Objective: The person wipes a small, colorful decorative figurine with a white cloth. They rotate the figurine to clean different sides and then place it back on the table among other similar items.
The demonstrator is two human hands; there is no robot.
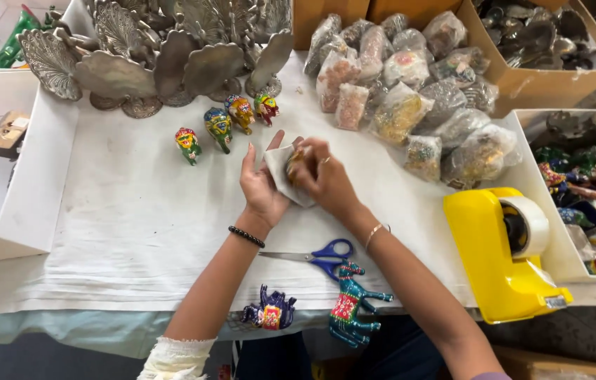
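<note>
Both hands mid table, w/ white paper piece [280, 172] pinched between them. Left hand [261, 184] cupped under paper, right hand [326, 179] clamped on small painted figurine [293, 163] half wrapped in it. Blue scissors [315, 257] just below wrists. Yellow tape dispenser [498, 253] off to right. Row of 4 painted elephants [226, 125] just above hands.

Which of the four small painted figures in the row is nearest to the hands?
The rightmost one, red and yellow, stands closest to the left hand. The other three, ending with the green and red one at far left, stand farther away.
</note>
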